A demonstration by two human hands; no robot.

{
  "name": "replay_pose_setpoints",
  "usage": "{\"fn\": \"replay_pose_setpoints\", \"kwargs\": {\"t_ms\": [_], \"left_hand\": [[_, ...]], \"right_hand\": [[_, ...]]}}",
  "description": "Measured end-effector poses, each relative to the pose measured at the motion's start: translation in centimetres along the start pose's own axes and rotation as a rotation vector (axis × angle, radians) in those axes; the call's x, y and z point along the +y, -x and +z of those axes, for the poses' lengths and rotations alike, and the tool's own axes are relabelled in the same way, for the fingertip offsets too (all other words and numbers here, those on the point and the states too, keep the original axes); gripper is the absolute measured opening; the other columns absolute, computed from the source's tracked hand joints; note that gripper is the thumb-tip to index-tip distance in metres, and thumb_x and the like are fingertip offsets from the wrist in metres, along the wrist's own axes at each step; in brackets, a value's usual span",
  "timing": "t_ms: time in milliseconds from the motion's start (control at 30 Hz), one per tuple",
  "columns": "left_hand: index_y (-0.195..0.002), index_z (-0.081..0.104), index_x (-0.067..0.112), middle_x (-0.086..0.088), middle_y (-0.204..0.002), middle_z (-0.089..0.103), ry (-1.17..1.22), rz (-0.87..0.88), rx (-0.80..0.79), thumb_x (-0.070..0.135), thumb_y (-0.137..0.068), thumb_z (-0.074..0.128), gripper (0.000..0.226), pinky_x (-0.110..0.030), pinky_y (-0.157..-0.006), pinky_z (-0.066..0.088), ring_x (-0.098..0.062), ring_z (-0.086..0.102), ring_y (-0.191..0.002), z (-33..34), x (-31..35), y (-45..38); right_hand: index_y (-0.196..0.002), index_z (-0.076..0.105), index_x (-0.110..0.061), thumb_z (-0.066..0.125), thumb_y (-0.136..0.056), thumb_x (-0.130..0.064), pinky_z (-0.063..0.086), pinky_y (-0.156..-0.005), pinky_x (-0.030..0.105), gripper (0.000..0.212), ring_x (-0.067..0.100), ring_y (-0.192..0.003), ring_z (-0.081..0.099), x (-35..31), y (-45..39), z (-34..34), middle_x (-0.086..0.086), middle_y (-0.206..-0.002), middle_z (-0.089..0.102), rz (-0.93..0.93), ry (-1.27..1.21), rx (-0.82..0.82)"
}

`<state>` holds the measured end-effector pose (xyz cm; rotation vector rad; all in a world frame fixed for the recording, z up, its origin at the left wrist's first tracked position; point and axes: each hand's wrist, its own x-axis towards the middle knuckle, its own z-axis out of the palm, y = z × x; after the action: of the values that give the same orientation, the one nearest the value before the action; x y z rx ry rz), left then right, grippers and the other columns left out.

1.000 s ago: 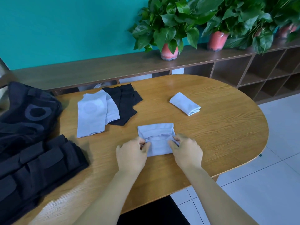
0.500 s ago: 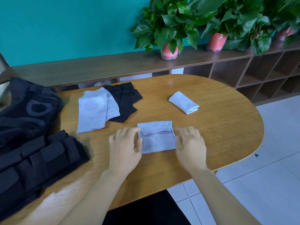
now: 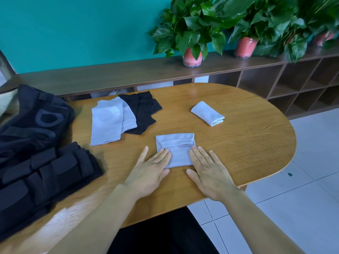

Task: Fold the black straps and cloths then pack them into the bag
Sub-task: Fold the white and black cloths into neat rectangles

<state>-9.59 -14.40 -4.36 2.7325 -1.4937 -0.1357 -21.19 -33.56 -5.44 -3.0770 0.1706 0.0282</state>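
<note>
Near the middle of the frame, on the wooden table (image 3: 238, 143), lies a light cloth (image 3: 175, 150) with its top edge folded down. Both hands lie flat with fingers straight. The left hand (image 3: 152, 169) presses the cloth's left side and the right hand (image 3: 209, 170) its right edge. To fold it well, I think they should smooth out bumps, then match the edges. At left sit the black straps (image 3: 45, 173) and the black bag (image 3: 33, 121).

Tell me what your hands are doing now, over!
Left hand, right hand flat, open, flanking half-folded grey cloth. Fingers overlap its edges. Nothing blocking it.
</note>
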Motion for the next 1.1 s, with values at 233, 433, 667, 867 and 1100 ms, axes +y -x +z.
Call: {"fn": "replay_pose_setpoints", "kwargs": {"t_ms": [233,433,667,867,1100], "left_hand": [[-0.148,0.038,0.023,0.009,-0.156,0.03,0.019,0.038,0.092,0.032,-0.106,0.026,0.044,-0.033,-0.116,-0.017,0.0,0.024,-0.143,-1.1,-0.2,-0.5],[-0.132,0.056,0.029,0.018,-0.142,0.049,0.015,0.059,0.159,0.03,-0.106,0.031,0.037,-0.034,-0.103,0.001,-0.002,0.039,-0.132,-1.9,0.6,-0.2],[-0.111,0.062,0.029,0.018,-0.12,0.061,0.097,0.066,0.209,0.026,-0.105,0.03,0.033,-0.023,-0.088,0.003,0.002,0.04,-0.122,-2.3,0.1,-0.6],[-0.118,0.059,0.032,0.021,-0.121,0.058,0.174,0.082,0.256,0.065,-0.08,0.048,0.051,-0.019,-0.104,0.011,0.001,0.045,-0.119,-2.4,0.8,-0.7],[-0.077,0.057,0.014,0.008,-0.059,0.05,0.771,-0.273,0.31,0.029,-0.092,0.061,0.022,-0.028,-0.056,0.036,-0.01,0.042,-0.055,-2.8,0.0,-1.7]], "right_hand": [[-0.135,0.052,-0.005,0.028,-0.092,-0.047,0.02,-0.109,0.035,0.064,0.024,-0.141,0.033,-0.1,0.0,-1.6,0.008,-0.142,0.05,-0.006,0.042,0.174],[-0.126,0.061,-0.009,0.053,-0.064,-0.029,0.038,-0.108,0.042,0.065,0.029,-0.133,0.045,-1.1,-1.5,-2.9,0.014,-0.135,0.056,-0.126,0.063,0.163],[-0.126,0.061,-0.014,0.04,-0.085,-0.02,0.0,-0.114,0.026,0.046,0.017,-0.137,0.04,-0.2,-2.5,-2.8,0.004,-0.14,0.052,-0.186,-0.024,0.168],[-0.096,0.063,-0.017,0.035,-0.088,-0.026,0.031,-0.107,0.028,0.03,0.015,-0.1,0.057,-0.2,-3.1,-3.7,-0.004,-0.099,0.066,-0.117,-0.155,0.182],[-0.08,0.067,-0.025,0.057,-0.081,-0.015,0.046,-0.063,0.033,0.014,0.013,-0.067,0.055,1.9,-4.7,-5.2,-0.002,-0.075,0.065,0.195,-0.714,0.107]]}}
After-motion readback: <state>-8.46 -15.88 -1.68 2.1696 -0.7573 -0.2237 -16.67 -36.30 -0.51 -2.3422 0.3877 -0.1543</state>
